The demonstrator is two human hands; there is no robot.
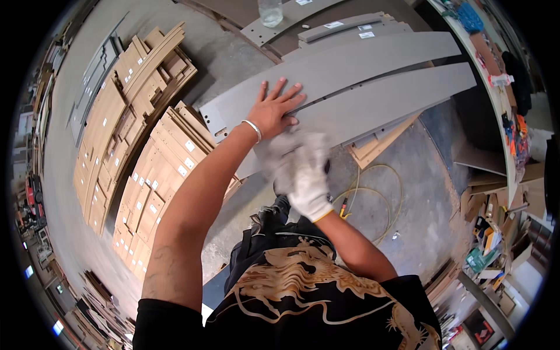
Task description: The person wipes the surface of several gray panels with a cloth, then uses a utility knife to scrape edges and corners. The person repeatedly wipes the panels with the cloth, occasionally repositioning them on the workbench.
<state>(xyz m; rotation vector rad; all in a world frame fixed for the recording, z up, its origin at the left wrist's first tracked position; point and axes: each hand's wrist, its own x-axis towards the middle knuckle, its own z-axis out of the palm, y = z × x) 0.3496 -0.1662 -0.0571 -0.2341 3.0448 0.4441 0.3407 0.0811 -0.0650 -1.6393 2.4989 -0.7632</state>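
Observation:
My bare left hand [273, 112], with a pale bracelet at the wrist, lies flat with spread fingers on a long grey panel [373, 58]. A second grey panel [396, 102] lies alongside, a dark gap between the two. My right hand [308, 184] wears a white knitted glove and is over the near edge of this second panel. Motion smears its fingers into a greyish-white blur, so I cannot tell whether a cloth is in them. Small holes show at the left panel end and along the edges.
Stacks of labelled wooden panels [166, 154] stand at the left. More grey boards and a clear jar [270, 13] are at the back. A yellow hose [401, 192] coils on the floor at the right. A cluttered bench [496, 111] runs along the right side.

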